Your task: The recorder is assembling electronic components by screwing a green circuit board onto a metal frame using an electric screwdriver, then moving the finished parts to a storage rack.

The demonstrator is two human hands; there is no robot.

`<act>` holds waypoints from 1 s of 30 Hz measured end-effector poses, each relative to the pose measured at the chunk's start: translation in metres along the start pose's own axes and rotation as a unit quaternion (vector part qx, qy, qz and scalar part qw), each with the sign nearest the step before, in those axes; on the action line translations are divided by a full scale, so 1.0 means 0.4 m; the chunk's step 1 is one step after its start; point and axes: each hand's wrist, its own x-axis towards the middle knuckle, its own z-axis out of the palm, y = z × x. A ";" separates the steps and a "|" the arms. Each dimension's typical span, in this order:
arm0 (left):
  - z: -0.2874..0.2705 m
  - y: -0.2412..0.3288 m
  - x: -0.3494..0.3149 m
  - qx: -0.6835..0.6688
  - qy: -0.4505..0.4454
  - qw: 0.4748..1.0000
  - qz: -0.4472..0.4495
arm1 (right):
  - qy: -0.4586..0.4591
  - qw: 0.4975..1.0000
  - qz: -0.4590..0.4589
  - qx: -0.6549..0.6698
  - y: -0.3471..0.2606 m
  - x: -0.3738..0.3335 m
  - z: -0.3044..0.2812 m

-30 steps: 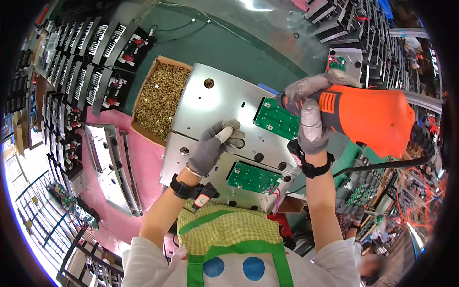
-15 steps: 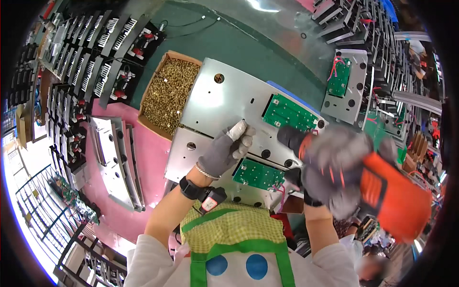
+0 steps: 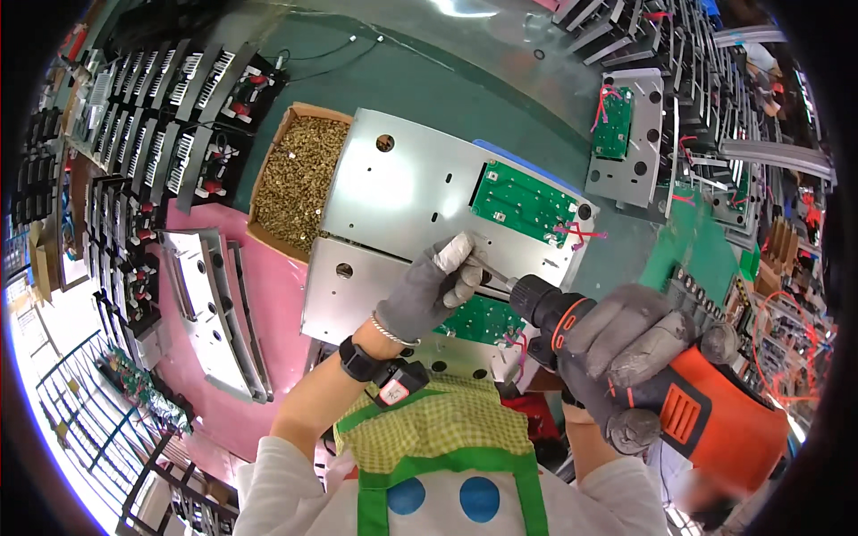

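My right hand (image 3: 635,344), in a grey glove, grips an orange and black power drill (image 3: 737,429) that points left. Its thin driver bit (image 3: 490,269) reaches to the fingertips of my left hand (image 3: 433,284). That gloved left hand is closed in a pinch at the bit's tip; anything small between the fingers is hidden. Both hands are above a silvery metal panel (image 3: 393,188) with round holes, which carries a green circuit board (image 3: 518,204) with pinkish-red wires (image 3: 579,234). Nearer me lies a second panel (image 3: 329,308) with another green board (image 3: 483,320), partly covered by my left hand.
A cardboard box (image 3: 256,201) of small brass-coloured screws stands left of the panels. Long metal plates (image 3: 204,313) lie on the pink surface farther left. Another panel with a board (image 3: 613,125) lies at the far right. Racks of black units (image 3: 192,80) stand at the far left.
The drill has swung from a blurred position at the right so that its bit meets my left fingertips. My left hand stays pinched over the panel. The whole view has shifted slightly.
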 end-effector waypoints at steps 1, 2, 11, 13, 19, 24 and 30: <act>0.003 -0.005 -0.003 0.001 -0.002 1.000 -0.002 | 0.005 1.000 0.012 -0.006 -0.008 -0.001 -0.003; 0.006 -0.011 -0.008 0.022 0.004 1.000 0.011 | 0.014 0.999 0.026 -0.014 -0.014 -0.004 -0.005; -0.017 -0.024 -0.072 0.031 0.040 0.999 -0.014 | 0.073 0.947 0.241 -0.200 0.091 -0.051 -0.036; -0.028 -0.016 -0.094 0.080 0.032 0.996 -0.028 | 0.031 0.963 0.226 -0.142 0.116 -0.054 -0.051; -0.068 -0.015 -0.117 0.065 0.104 0.992 -0.017 | -0.020 0.972 0.207 -0.110 0.157 -0.059 -0.045; -0.087 -0.018 -0.123 0.100 0.114 0.988 0.014 | -0.033 0.965 0.225 -0.129 0.162 -0.062 -0.033; -0.078 -0.003 -0.135 0.066 0.118 0.990 0.039 | -0.090 0.951 0.260 -0.143 0.168 -0.066 -0.026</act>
